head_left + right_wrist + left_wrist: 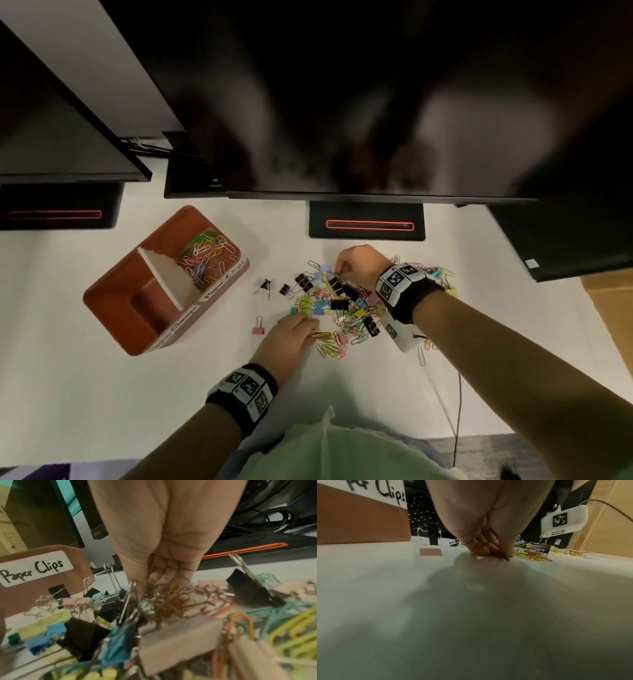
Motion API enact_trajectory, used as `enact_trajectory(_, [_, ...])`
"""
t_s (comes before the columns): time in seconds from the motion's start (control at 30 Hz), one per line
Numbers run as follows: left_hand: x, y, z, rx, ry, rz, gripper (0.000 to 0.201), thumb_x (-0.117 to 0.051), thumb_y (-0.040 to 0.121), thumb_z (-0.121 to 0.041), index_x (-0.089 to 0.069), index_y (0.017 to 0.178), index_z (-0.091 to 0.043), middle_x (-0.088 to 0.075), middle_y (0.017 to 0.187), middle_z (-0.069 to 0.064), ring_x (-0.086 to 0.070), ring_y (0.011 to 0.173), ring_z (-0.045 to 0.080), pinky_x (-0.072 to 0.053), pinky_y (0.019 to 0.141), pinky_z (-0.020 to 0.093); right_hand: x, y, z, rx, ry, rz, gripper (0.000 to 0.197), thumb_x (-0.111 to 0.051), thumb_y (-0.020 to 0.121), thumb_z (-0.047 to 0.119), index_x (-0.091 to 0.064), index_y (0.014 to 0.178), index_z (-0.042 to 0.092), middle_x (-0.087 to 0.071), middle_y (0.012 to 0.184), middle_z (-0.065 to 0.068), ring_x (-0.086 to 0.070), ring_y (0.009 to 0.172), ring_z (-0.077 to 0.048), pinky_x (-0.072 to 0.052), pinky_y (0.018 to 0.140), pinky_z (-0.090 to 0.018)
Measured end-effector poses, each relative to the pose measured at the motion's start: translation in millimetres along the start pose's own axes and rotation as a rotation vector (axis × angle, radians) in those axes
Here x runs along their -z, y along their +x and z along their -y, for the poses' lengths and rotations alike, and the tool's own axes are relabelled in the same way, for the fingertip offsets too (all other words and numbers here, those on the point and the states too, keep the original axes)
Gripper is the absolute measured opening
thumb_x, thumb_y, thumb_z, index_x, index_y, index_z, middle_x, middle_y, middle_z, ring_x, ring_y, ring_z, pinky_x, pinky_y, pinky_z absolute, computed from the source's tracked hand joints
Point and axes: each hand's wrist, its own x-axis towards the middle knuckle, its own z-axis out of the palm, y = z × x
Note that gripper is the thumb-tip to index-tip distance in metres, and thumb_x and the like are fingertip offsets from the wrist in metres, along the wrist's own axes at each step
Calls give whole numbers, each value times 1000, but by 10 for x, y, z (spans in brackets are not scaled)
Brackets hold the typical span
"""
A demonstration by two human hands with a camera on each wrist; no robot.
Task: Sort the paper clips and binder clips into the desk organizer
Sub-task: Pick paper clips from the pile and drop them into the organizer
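Beside the organizer [113, 301], both hands work the clip pile [342, 305]: left hand [291, 337] pinches paper clips [323, 335], right hand [358, 265] pinches another, to separate kinds.

Matt white desk [68, 308] bears a smooth brown organizer [113, 298], glossy coated-wire paper clips [329, 337] and metal-handled binder clips [339, 304].

1 desk organizer [113, 308] on the counter [102, 394], 2 compartments, 2 labels. 2 hands in view. 3 monitor stands w/ red slots. Stray binder clips apart from the pile [342, 305]: 3, i.e. 2 black, 1 pink [258, 329]. Pile clips and paper clips [205, 255] in organizer: too many, too tangled to count.
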Motion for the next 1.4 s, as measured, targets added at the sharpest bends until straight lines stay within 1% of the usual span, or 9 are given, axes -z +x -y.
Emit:
enact_trajectory(0.1, [16, 8, 4, 56, -59, 58, 16, -61, 85, -12, -67, 99, -5, -60, 97, 8, -56, 91, 20, -44, 85, 23, -17, -15, 19, -7, -1, 3, 14, -59, 84, 11, -68, 94, 9, -66, 102, -7, -59, 96, -22, -40, 76, -23])
enact_trajectory(0.27, [49, 33, 19, 57, -76, 47, 15, -59, 87, -15, -62, 88, -1, -47, 86, -10, -45, 75, -9, -34, 68, 2, -14, -44, -17, -13, 22, -25, 10, -60, 85, 13, -67, 90, 10, -67, 99, -6, -59, 94, -22, -42, 75, -25])
enact_trajectory(0.47, [56, 36, 23, -132, 157, 18, 18, -81, 64, -11, -64, 71, -14, -60, 75, 0, -58, 68, 15, -49, 56, 19, 71, -178, -38, 73, 61, -195, 12, -59, 86, 10, -69, 93, 9, -69, 98, -5, -60, 89, -17, -45, 80, -23])
enact_trajectory(0.6, [28, 89, 93, -136, 198, 11, 28, -78, 59, -2, -61, 77, -15, -60, 77, 2, -60, 65, 18, -53, 52, 25, 161, -275, 35, 143, 69, -240, 12, -61, 86, 12, -69, 95, 9, -69, 99, -6, -61, 89, -16, -44, 79, -19])
enact_trajectory(0.73, [188, 35, 19, -111, 69, -80, 3, -60, 83, -12, -63, 82, -13, -64, 84, 3, -60, 77, 20, -56, 65, 34, 228, -275, 231, 242, 97, -295, 11, -62, 86, 12, -69, 94, 8, -68, 96, -8, -61, 84, -16, -51, 83, -28])
enact_trajectory(0.93, [1039, -318, -30, 7, -88, -404, 8, -56, 89, -18, -63, 91, -13, -60, 91, -3, -51, 82, 7, -45, 71, 12, 312, -62, 1014, 434, 105, -350, 7, -67, 82, 16, -69, 88, 13, -68, 87, -3, -57, 75, -11, -50, 78, -27])
enact_trajectory(1.07, [1654, -419, 278, 275, -55, -631, 6, -63, 85, -12, -65, 91, -13, -63, 89, 0, -55, 77, 13, -40, 72, 20, 270, 182, 1710, 521, 125, -334, 9, -64, 83, 15, -68, 91, 12, -66, 92, -3, -54, 79, -11, -45, 79, -23])
enact_trajectory(1.23, [1918, -352, 499, 477, -75, -553, 25, -65, 83, -15, -63, 108, -15, -62, 108, 2, -59, 83, 12, -42, 83, 21, 128, 433, 2107, 408, 105, -244, 27, -62, 86, 22, -62, 110, 11, -65, 106, -9, -61, 97, -22, -49, 91, -35])
enact_trajectory(1.4, [1604, -394, 252, 221, -53, -444, 26, -68, 81, -22, -62, 106, -19, -54, 96, -8, -52, 68, 0, -41, 68, 10, 69, 39, 1520, 448, 127, -312, 20, -59, 88, 23, -63, 106, 14, -62, 96, -3, -53, 77, -9, -46, 79, -22])
